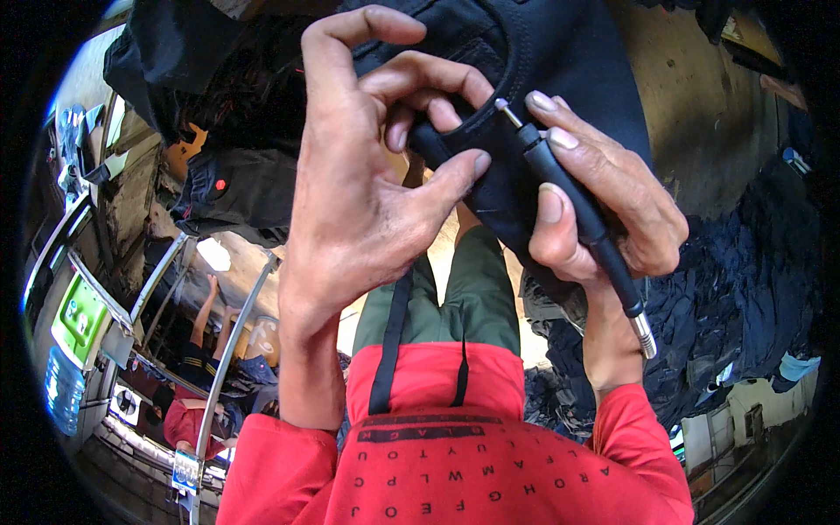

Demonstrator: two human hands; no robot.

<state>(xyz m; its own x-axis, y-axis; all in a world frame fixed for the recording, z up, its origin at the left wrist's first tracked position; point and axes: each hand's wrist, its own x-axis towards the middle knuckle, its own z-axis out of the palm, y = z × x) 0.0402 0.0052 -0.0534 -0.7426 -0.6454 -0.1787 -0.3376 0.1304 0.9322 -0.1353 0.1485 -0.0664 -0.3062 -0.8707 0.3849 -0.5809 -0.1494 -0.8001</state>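
Note:
My right hand (626, 197) holds a slim black rotary grinder handpiece (573, 188) like a pen, with a metal spring collar at its lower end. Its thin metal shaft ends in a small pale grinding bit, right at the stitched edge of a dark navy garment (573, 57). My left hand (359, 188) pinches that curved edge, the thumb below and curled fingers above, while the index finger arches free. The garment looks like denim and spreads out beyond both hands. Whether the bit touches the cloth, I cannot tell.
Dark clothes lie heaped on the right (709, 289), and more black garments (236, 192) are at the left. A wooden surface (700, 122) shows at upper right. Toward the lower left are metal rails (236, 341), a blue water bottle (64, 389) and another person (188, 416).

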